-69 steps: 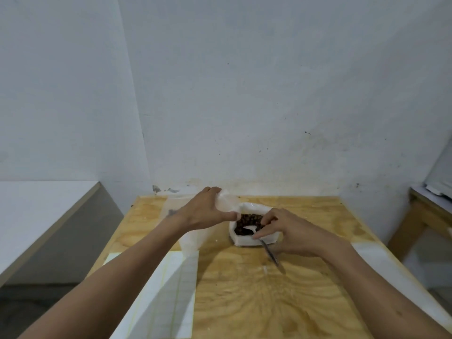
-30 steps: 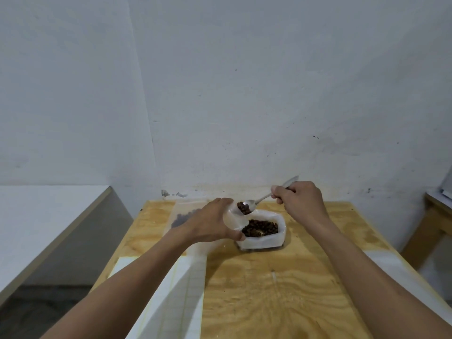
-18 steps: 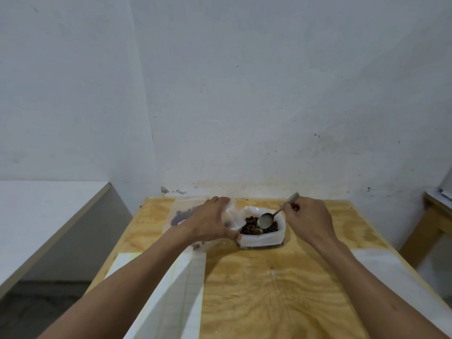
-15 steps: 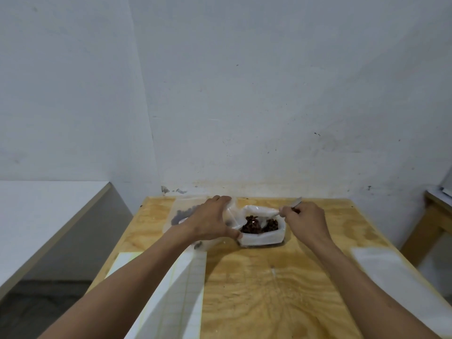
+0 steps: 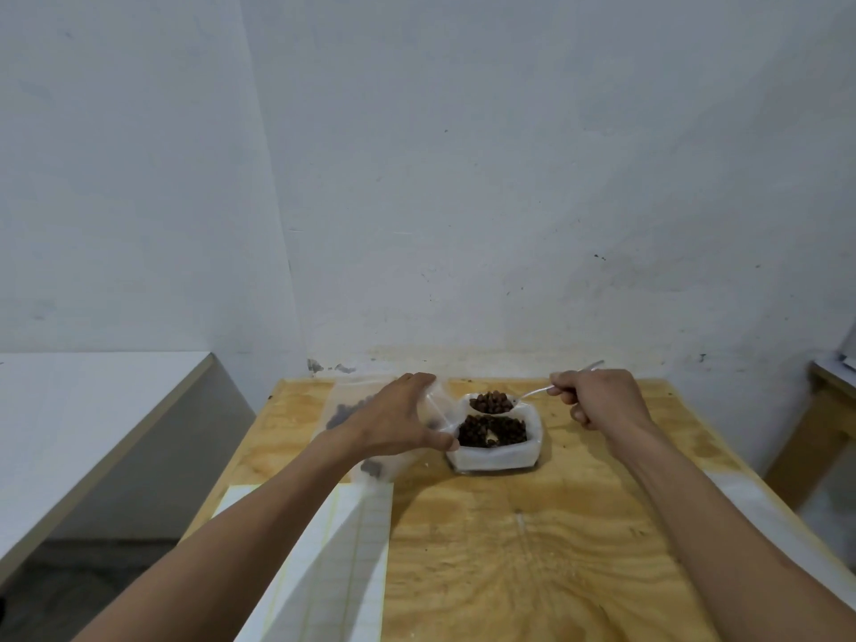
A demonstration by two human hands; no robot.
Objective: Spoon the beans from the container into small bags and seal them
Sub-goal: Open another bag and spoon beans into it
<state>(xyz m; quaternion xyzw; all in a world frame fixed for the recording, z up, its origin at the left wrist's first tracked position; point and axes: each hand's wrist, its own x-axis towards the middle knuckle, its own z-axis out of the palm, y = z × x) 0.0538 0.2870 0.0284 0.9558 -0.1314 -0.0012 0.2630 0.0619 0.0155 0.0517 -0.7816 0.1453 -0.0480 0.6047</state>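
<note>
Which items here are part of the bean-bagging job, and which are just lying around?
In use:
- spoon, heaped with beans, held by the right hand
- white container of beans
- clear small bag, held by the left hand
- filled bags behind the left hand

Lying about:
- gridded sheet on the plywood table
- white counter at left

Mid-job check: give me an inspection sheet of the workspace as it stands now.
Surface: plywood table, gridded white sheet at its left front.
Job's things: container holds beans; loaded spoon above it; small bag held open beside it.
Clutter: a clear bag with beans behind the left forearm.
Hands: left hand grips the small bag; right hand holds the spoon.
Cables: nothing seen.
Surroundings: white wall, white counter on the left.
</note>
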